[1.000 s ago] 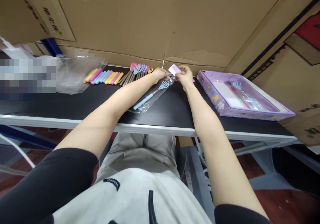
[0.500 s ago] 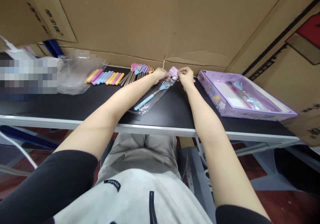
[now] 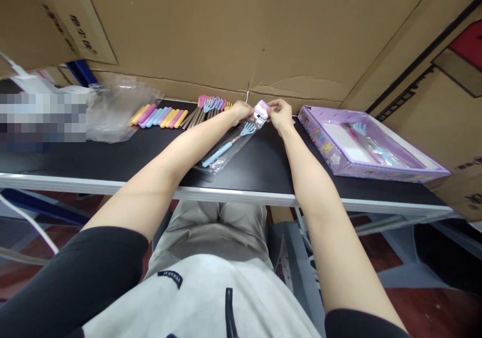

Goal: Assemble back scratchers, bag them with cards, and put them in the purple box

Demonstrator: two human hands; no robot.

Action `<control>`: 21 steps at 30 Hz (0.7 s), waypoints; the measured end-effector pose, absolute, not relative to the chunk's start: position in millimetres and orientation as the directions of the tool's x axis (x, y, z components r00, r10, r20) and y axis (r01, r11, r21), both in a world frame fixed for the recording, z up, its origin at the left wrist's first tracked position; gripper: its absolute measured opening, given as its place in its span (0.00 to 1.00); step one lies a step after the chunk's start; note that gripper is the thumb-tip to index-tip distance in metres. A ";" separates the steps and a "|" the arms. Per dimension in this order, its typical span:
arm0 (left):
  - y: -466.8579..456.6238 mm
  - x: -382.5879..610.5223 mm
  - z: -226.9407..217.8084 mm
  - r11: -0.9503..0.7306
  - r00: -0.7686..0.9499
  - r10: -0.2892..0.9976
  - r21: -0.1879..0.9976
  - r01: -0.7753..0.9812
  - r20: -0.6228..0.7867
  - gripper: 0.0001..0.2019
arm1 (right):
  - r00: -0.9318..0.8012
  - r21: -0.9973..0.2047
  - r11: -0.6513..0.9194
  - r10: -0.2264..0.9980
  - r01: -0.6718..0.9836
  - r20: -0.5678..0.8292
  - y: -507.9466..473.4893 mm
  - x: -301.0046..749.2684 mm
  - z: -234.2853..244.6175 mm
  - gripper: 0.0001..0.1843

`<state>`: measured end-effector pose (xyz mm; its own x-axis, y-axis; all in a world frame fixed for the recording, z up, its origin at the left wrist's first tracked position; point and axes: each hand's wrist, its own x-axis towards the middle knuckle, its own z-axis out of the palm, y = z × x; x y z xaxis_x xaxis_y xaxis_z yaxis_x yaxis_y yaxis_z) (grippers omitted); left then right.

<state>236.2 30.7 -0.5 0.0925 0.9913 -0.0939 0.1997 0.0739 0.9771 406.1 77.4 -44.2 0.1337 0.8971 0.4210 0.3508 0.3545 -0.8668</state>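
A clear plastic bag point(image 3: 222, 152) lies slanted on the black table point(image 3: 113, 157) with a blue hand-shaped back scratcher point(image 3: 229, 143) inside. At the bag's far end sits a small pink header card point(image 3: 261, 110). My left hand point(image 3: 241, 111) pinches the bag's top at the card's left side. On the card's right side, my right hand point(image 3: 279, 112) pinches it with closed fingers. Both hands are close together at the back of the table.
A row of pastel handles point(image 3: 160, 116) and a fan of scratchers point(image 3: 209, 107) lie at the back left, beside crumpled clear bags point(image 3: 113, 112). A purple box point(image 3: 361, 144) holding packed scratchers stands at the right. Cardboard cartons point(image 3: 241, 31) wall the back.
The pink card has been turned and lowered onto the bag's top end between both hands. The bag and scratcher stay in place.
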 end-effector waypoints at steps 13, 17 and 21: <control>29.8 238.8 0.2 0.092 0.034 0.994 0.976 0.195 -0.101 0.18 | 0.073 -0.874 0.326 0.924 0.360 0.375 70.0 401.4 -37.2 0.09; 33.7 238.9 -2.7 0.085 0.029 0.995 0.980 0.180 -0.091 0.18 | 0.059 -0.868 0.316 0.929 0.383 0.364 64.2 396.9 -33.7 0.08; 38.0 239.7 -6.0 0.080 0.023 0.996 0.985 0.154 -0.084 0.19 | 0.046 -0.853 0.321 0.927 0.411 0.371 60.1 394.4 -31.8 0.08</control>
